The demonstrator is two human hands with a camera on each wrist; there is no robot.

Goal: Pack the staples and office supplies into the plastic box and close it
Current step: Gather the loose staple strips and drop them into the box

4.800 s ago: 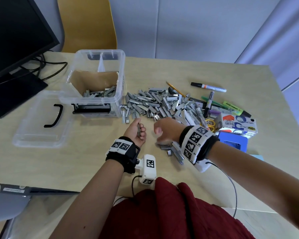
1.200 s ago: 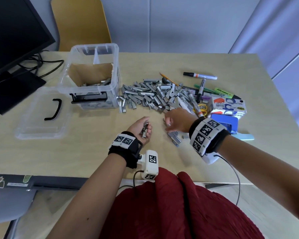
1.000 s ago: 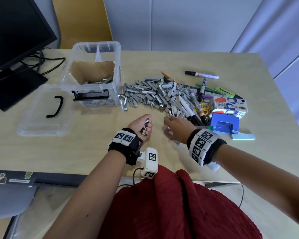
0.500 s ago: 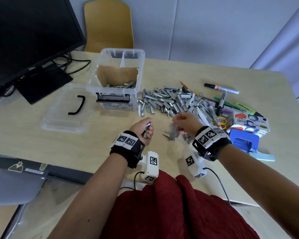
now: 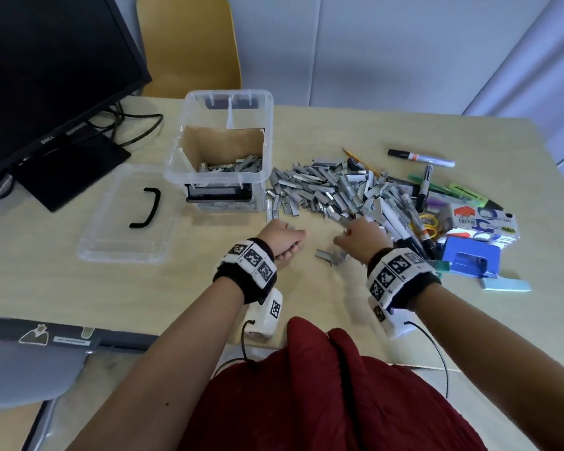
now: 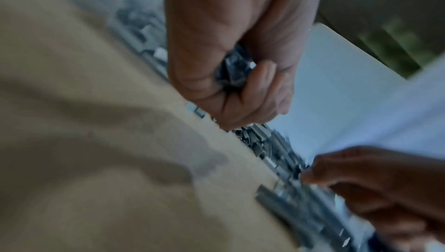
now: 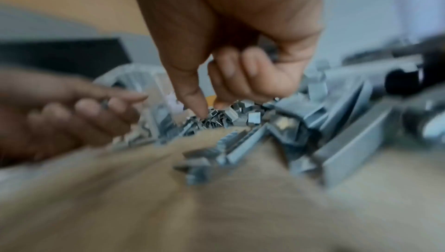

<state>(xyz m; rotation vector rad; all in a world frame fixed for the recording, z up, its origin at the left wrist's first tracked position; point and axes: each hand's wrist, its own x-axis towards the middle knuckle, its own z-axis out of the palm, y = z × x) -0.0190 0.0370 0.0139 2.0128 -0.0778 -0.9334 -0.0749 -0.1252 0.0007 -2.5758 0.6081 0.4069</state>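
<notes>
Left hand (image 5: 284, 242) clutches grey metal staple strips (image 6: 234, 71); right hand (image 5: 360, 237) fingers curled, contents unclear; gather fully, then tip into clear plastic box (image 5: 219, 151)

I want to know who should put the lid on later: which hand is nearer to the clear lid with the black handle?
Left. The left hand is just right of the lid; the right hand is farther right, by the staple pile.

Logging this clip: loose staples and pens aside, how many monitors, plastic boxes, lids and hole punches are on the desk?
monitor: 1
plastic box: 1
lid: 1
hole punch: 1
Total: 4
The staples are left uncounted.
</notes>
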